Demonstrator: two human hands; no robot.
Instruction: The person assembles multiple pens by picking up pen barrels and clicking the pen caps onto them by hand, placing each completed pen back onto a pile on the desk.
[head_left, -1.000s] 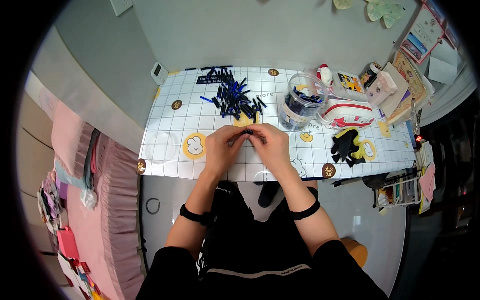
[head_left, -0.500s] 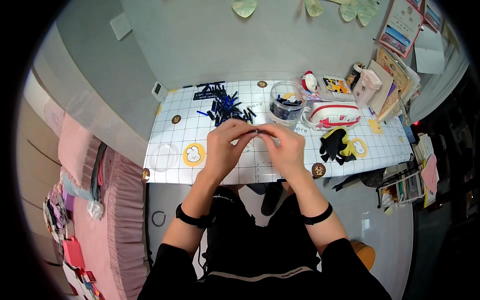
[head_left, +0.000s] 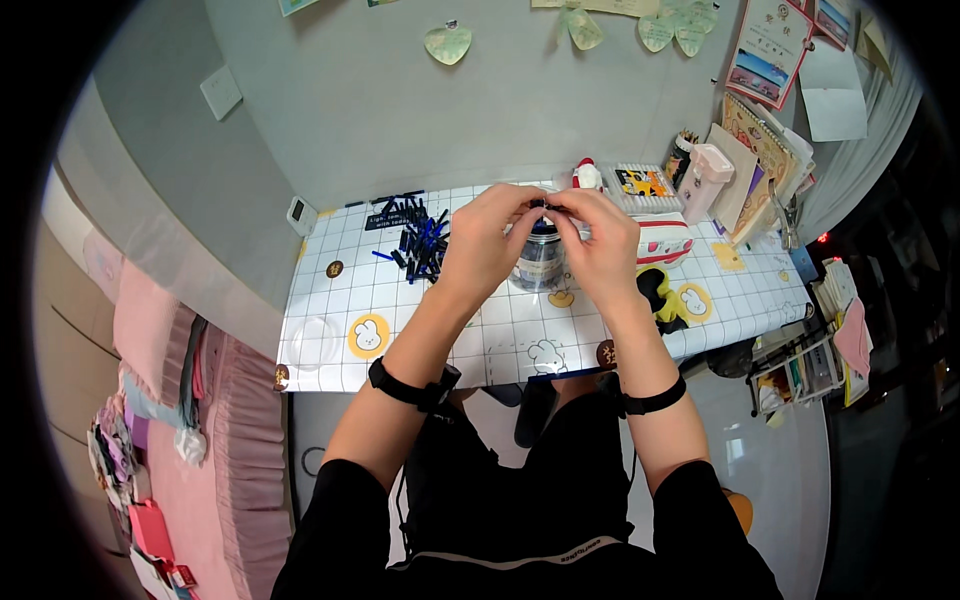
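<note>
Above the mouth of a clear round jar [head_left: 540,268], my left hand [head_left: 490,240] and my right hand [head_left: 603,238] meet at their fingertips. Both pinch a small dark stick-like piece [head_left: 546,205], mostly hidden by the fingers. It resembles the short dark blue and black tubes [head_left: 422,240] heaped loosely to the left of my left hand. More dark pieces lie inside the jar, partly covered by my hands. At the table's front left, a clear round lid [head_left: 313,342] lies flat.
The table [head_left: 470,345] has a white grid cover. Right of the jar are a white-and-red pouch [head_left: 665,240], a black-and-yellow cloth item [head_left: 662,298], a pink bottle-shaped container [head_left: 706,182] and upright notebooks [head_left: 762,150]. A small white digital display [head_left: 299,213] stands at the left wall.
Both hands have moved forward and slightly right, from the table in front of the jar to over its mouth, still pinching the dark piece. The view has shifted a little.
</note>
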